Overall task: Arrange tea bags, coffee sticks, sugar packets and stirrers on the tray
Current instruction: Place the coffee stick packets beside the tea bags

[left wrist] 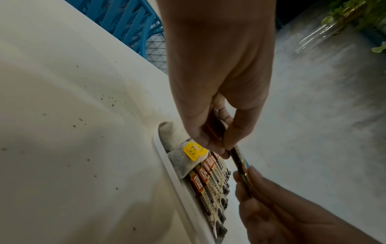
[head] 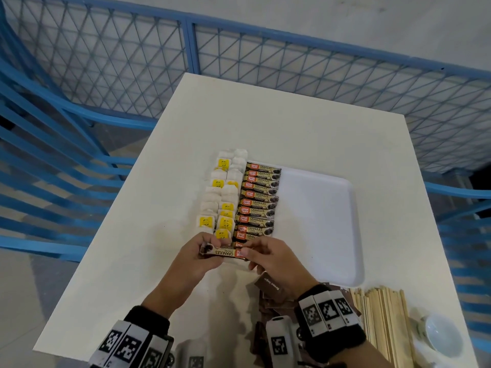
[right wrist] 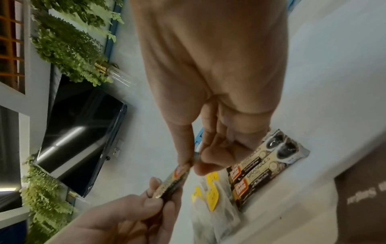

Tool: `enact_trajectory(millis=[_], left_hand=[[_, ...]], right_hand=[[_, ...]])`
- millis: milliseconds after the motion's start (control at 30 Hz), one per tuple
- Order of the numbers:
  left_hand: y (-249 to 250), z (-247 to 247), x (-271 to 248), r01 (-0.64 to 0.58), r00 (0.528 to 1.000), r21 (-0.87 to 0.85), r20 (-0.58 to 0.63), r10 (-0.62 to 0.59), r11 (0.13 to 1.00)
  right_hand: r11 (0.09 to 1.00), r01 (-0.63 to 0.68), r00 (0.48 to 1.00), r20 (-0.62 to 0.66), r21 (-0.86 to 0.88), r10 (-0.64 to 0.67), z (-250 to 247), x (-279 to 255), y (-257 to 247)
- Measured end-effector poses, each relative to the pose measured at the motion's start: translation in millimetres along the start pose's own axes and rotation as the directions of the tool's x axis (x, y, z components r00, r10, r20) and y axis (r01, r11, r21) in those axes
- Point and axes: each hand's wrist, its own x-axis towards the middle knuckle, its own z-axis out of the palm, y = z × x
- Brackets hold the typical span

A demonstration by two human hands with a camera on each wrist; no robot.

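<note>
A white desk (head: 305, 134) stands inside a blue mesh fence (head: 106, 57). Only the right wrist view shows the wall behind: hanging ferns (right wrist: 69, 49) and a dark glossy screen (right wrist: 81, 137). Only the head view shows the flat brown sugar packets (head: 273, 288), thin pale wooden stirrers (head: 382, 320) and a small white cup (head: 438, 333) near the desk's front right. The smooth white plastic tray (head: 326, 229) holds soft paper tea bags (head: 225, 205) with yellow tags along its left edge, and beside them a column of glossy coffee sticks (head: 259, 203). Just above that column's near end, the left hand (head: 192, 261) and right hand (head: 276, 264) each pinch one end of a single coffee stick (head: 224, 252), fingers (left wrist: 211, 147) closed on it.
</note>
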Motion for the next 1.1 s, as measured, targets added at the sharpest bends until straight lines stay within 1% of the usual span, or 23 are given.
enact_trajectory(millis=[67,133,267,333,367,400,467,533,567,600,667,700,767,833,900,933,1000,1067,1100], left_hand=[[0,1,-1,0.014,1.000,0.039,0.014,-0.015,0.999],[1,3,-2,0.027,1.000,0.058,0.005,-0.028,0.998],[1,6,1,0.044,0.993,0.147,-0.119,-0.027,0.988],[-1,7,3,0.048,0.989,0.234,-0.145,-0.014,0.971],[-2,8,3,0.050,0.991,0.291,-0.133,-0.011,0.955],[-2,9,3,0.051,0.995,0.354,-0.102,-0.016,0.934],[0,13,2,0.033,0.999,0.470,0.017,-0.047,0.882],[4,19,0,-0.008,0.982,0.529,0.162,-0.092,0.848],[5,22,0,-0.026,0.972,0.535,0.211,-0.103,0.845],[6,26,0,-0.041,0.968,0.534,0.231,-0.099,0.844],[6,31,1,-0.041,0.976,0.512,0.205,-0.075,0.858],[5,32,1,-0.018,0.982,0.469,0.175,-0.073,0.883],[5,34,2,0.060,0.991,0.315,0.096,-0.095,0.947],[7,31,3,0.100,0.993,0.231,0.038,-0.111,0.968],[7,26,1,0.122,0.991,0.185,0.035,-0.131,0.975],[6,24,0,0.132,0.989,0.183,0.037,-0.141,0.974],[4,20,-4,0.143,0.987,0.236,0.033,-0.155,0.961],[0,16,-6,0.141,0.988,0.353,0.004,-0.152,0.925],[-4,12,-6,0.135,0.990,0.408,-0.013,-0.142,0.903]], right_hand=[[0.998,0.003,1.000,-0.025,0.062,-0.002,-4,-1,4],[0.999,-0.001,0.999,-0.051,0.054,0.004,-9,-2,6],[1.000,0.000,0.997,-0.076,-0.028,-0.002,-16,-6,12],[1.000,-0.001,0.995,-0.105,0.007,0.001,-16,-6,16],[0.999,-0.002,0.992,-0.123,0.040,0.006,-16,-6,17],[0.997,0.001,0.990,-0.141,0.079,0.010,-15,-6,18],[0.989,0.033,0.985,-0.173,0.144,-0.007,-14,-4,17],[0.990,0.078,0.979,-0.194,0.118,-0.054,-13,-1,13],[0.992,0.095,0.978,-0.192,0.087,-0.077,-11,0,11],[0.992,0.114,0.978,-0.182,0.060,-0.101,-9,1,9],[0.986,0.163,0.975,-0.156,0.020,-0.158,-4,0,7],[0.983,0.183,0.972,-0.153,0.010,-0.179,-1,-1,6],[0.981,0.195,0.972,-0.138,0.024,-0.190,3,-4,7],[0.984,0.179,0.981,-0.070,0.003,-0.179,3,-6,11],[0.980,0.177,0.984,0.001,-0.091,-0.177,-1,-8,17],[0.976,0.175,0.985,0.016,-0.132,-0.174,-3,-7,21],[0.963,0.157,0.987,0.006,-0.218,-0.160,-6,-5,25],[0.934,0.156,0.984,-0.036,-0.321,-0.176,-9,-1,28],[0.904,0.166,0.977,-0.056,-0.395,-0.204,-11,1,29]])
